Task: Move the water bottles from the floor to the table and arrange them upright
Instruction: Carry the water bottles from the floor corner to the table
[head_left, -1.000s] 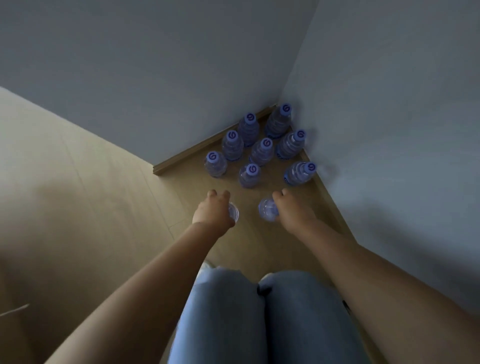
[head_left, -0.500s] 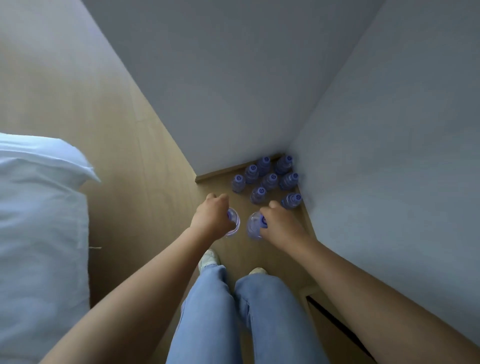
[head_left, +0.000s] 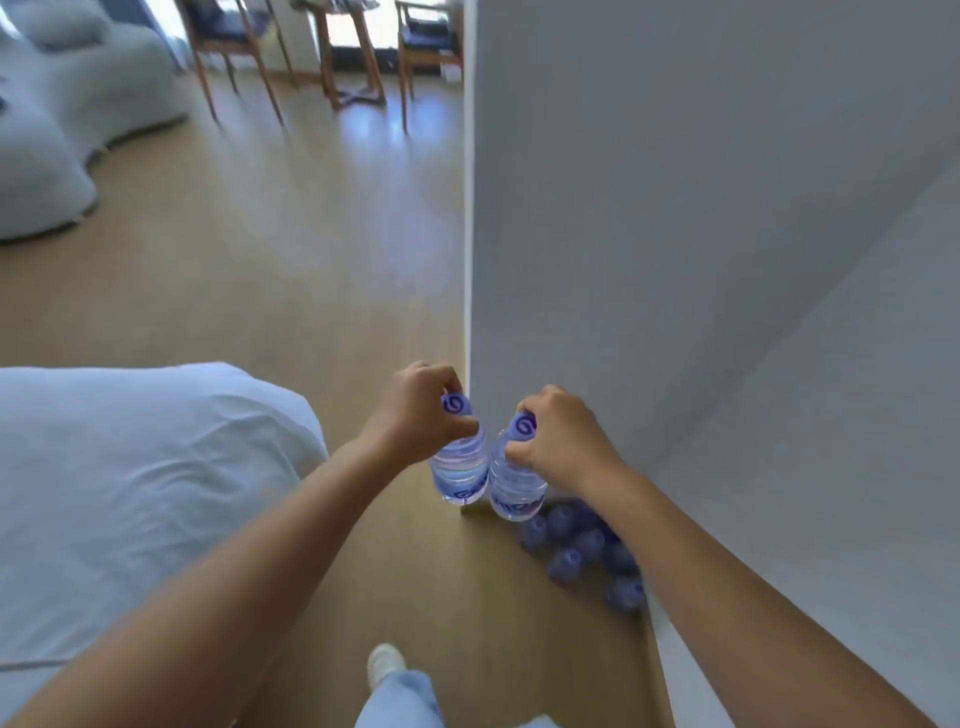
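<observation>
Wood floor (head_left: 291, 291) runs clear toward upper frame; left hand (head_left: 415, 415) and right hand (head_left: 558, 439) each pinch a bottle by its neck — carry both level, no swinging.

Two clear water bottles with purple caps, upright, side by side at centre frame: left bottle (head_left: 460, 467), right bottle (head_left: 517, 480), nearly touching, held off the floor by the necks. Cluster of remaining bottles (head_left: 582, 551) standing on the floor, lower right of centre, blurred.
</observation>
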